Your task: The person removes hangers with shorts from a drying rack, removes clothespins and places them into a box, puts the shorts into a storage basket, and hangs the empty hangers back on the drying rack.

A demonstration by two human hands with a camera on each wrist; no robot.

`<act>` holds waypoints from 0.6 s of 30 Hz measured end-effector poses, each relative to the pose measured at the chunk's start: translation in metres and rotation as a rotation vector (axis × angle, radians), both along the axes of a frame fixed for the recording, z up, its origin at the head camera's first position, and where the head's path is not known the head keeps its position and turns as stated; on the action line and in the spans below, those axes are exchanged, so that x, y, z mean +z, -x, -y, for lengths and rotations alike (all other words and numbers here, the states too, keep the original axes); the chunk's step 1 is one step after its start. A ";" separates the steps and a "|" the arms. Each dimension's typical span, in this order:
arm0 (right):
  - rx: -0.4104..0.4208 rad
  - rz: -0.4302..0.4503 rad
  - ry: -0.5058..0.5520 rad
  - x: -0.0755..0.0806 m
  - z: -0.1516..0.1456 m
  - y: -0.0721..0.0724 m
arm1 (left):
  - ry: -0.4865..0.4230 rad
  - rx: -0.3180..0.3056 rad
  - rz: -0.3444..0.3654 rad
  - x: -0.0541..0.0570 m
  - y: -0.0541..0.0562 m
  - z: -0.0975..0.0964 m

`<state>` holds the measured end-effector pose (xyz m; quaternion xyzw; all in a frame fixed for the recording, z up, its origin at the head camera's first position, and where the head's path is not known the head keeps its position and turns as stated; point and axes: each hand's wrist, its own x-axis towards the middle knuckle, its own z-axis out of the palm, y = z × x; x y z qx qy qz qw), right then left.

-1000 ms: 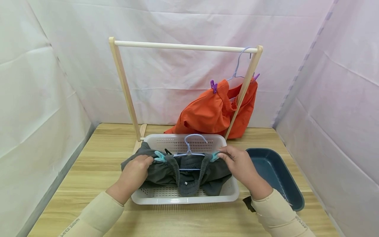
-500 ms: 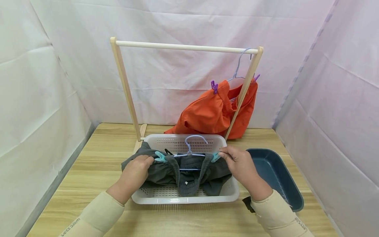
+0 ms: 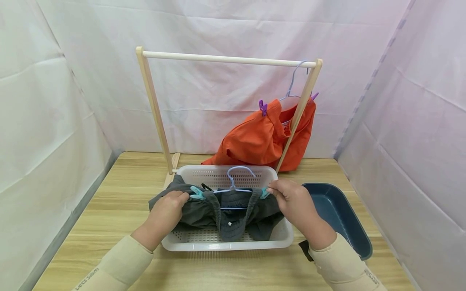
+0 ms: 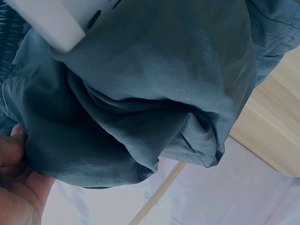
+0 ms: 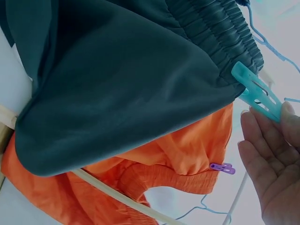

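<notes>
Dark grey shorts [image 3: 196, 214] with an elastic waistband hang from a light-blue hanger [image 3: 233, 188] over a white basket [image 3: 227, 246]. A turquoise clothespin [image 3: 198, 192] fixes the waistband on the left; another turquoise clothespin [image 5: 258, 91] does so on the right. My left hand [image 3: 168, 210] pinches the shorts' cloth beside the left clothespin; in the left wrist view its fingers [image 4: 11, 150] are at the cloth's edge. Between thumb and fingers, my right hand [image 3: 295, 202] grips the end of the right clothespin. The hanger's hook stands up, touching nothing.
Behind the basket stands a wooden rack with a white rail [image 3: 222, 59]. Orange shorts [image 3: 255, 137] hang at its right end from a blue hanger [image 3: 291, 83] with purple clothespins [image 3: 263, 108]. A dark blue tray [image 3: 336, 214] lies right of the basket. White curtains surround the table.
Both hands keep nearly the same place and hold. The hanger and grey shorts have hardly moved; the head view shifts slightly.
</notes>
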<state>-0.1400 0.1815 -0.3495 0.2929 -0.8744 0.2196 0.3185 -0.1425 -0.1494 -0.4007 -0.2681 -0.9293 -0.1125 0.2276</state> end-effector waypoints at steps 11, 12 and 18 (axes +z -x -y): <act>0.046 -0.070 -0.029 0.009 0.003 -0.003 | 0.002 -0.001 0.001 0.000 -0.001 0.000; 0.046 -0.077 -0.028 0.010 0.003 -0.004 | 0.001 -0.002 0.001 0.001 -0.002 0.000; 0.068 -0.098 0.009 0.025 0.007 -0.009 | 0.003 0.003 0.004 0.000 -0.002 0.001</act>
